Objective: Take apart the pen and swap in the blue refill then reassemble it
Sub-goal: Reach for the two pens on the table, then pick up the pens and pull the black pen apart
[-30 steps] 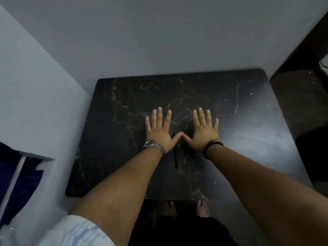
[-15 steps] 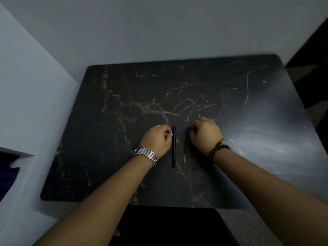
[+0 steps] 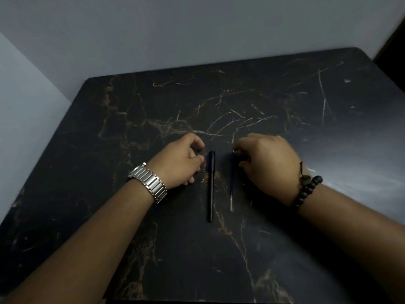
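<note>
While both forearms reach in from the near edge of the bench (image 3: pixel 285 249), nothing of the task looks begun. Nearest lie the lower ends of the pen (image 3: pixel 211 185) and the blue refill (image 3: pixel 231 183), side by side but apart, both pointing away from the person, likely set out so each is easy to pick up. Past a metal watch (image 3: pixel 151 183), the left hand (image 3: pixel 182 161) sits just left of the pen's cap end, fingers curled loosely, grasping nothing, perhaps ready to take the pen. Past a bead bracelet (image 3: pixel 306 189), the right hand (image 3: pixel 267 159) curls beside the refill's far end; its fingertips seem to touch it, yet I cannot tell whether they grip. Beyond is bare veined bench, then the wall (image 3: pixel 197 29).
</note>
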`<state>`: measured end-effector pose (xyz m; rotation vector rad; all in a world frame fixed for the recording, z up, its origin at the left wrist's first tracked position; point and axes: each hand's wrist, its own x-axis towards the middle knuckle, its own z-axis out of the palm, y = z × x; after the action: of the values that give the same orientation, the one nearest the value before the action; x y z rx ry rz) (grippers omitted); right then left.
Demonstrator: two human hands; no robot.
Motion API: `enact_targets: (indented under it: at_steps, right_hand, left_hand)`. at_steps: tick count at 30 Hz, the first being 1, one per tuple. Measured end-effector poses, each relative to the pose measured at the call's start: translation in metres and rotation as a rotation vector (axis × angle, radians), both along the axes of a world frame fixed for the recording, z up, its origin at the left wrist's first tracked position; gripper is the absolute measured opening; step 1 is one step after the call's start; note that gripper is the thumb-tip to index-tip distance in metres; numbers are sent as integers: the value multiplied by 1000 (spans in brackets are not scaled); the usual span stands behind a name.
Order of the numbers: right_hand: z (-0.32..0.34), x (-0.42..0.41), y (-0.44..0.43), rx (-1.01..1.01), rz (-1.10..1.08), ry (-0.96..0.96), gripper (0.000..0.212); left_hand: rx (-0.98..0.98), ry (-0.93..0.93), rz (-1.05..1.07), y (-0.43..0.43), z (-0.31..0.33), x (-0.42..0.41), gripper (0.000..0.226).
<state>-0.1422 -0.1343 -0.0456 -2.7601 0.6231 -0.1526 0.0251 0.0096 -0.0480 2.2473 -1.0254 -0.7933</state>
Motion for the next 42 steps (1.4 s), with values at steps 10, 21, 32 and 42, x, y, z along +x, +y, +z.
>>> enact_targets:
  at_steps: [10,21,32,42]
  right_hand:
    - [-9,1,-1,-92,54,-117,42]
    - [-13,1,13,-88,-84,-274,11]
    - [3,11,40,-66,-227,-87,31]
    - [2,41,82,-100,-199,130,26]
  left_hand:
    - [-54,-256,-101,4,-8,-6,42]
    - [-220,-308,-30,-1,-20,-3,6]
    - [-271,-422,-108,4,-15,-4,19]
    - [-253,-336,115,-9,-18,-7,30]
